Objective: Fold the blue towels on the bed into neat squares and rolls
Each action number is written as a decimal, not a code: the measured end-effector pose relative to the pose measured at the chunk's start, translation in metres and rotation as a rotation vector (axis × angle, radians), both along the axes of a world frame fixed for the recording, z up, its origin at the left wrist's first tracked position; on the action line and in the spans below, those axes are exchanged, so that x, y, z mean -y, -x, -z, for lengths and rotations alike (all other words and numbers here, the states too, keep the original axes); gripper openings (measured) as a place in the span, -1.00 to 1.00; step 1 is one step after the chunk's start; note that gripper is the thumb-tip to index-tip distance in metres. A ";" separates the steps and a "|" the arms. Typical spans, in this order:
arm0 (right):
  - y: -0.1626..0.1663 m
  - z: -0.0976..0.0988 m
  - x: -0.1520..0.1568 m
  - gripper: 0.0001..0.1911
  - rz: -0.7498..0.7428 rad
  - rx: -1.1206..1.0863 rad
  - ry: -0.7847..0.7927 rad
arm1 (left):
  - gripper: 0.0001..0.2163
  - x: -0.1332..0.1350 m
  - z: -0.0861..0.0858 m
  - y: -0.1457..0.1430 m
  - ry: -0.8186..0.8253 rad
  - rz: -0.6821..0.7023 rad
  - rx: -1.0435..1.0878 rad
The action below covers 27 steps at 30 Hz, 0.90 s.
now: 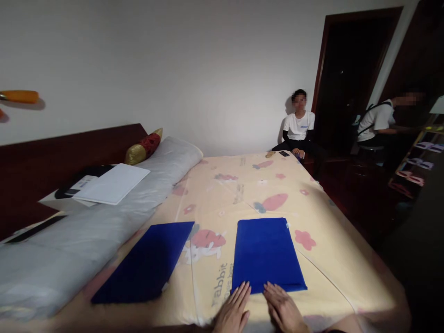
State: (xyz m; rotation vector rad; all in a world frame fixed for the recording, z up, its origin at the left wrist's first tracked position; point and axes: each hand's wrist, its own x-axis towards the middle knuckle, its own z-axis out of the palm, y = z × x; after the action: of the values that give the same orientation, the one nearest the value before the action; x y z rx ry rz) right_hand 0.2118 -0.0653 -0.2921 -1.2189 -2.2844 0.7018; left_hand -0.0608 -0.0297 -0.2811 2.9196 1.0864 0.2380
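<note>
A blue rectangular cloth, flat and apparently folded, lies on the bed in front of me with a small white tag at its far right corner. My left hand rests flat at its near left corner, fingers stretched out. At the middle of the near edge lies my right hand, also flat with its fingers extended. Neither hand grips anything. To the left, a second blue cloth is spread flat at a slant, a white tag on its near right side.
The bed sheet is pale yellow with carrot and rabbit prints. Along the left runs a long grey pillow, a white flat box on it. A red and gold cushion leans behind. Two people sit beyond the bed; a phone lies near one.
</note>
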 end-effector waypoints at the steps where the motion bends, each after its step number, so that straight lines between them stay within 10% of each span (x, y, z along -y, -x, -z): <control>1: -0.013 0.004 0.004 -0.49 0.042 0.010 -0.011 | -0.37 0.000 -0.002 -0.001 0.008 -0.001 0.000; 7: -0.078 0.028 0.030 -0.56 0.377 0.078 -0.106 | -0.39 0.001 -0.008 -0.006 0.014 -0.022 0.024; 17: -0.092 0.044 0.036 -0.71 0.792 0.151 -0.148 | -0.54 -0.001 0.012 0.001 -0.107 -0.064 0.059; 27: -0.105 0.025 0.004 -0.58 0.776 -0.313 0.030 | -0.50 -0.010 0.006 0.013 0.017 -0.082 0.084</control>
State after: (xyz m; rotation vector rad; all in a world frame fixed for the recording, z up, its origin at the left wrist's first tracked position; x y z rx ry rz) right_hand 0.3163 -0.0697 -0.3172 -1.7044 -1.3830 0.5665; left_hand -0.0740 -0.0196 -0.2875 2.8256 1.1905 0.3478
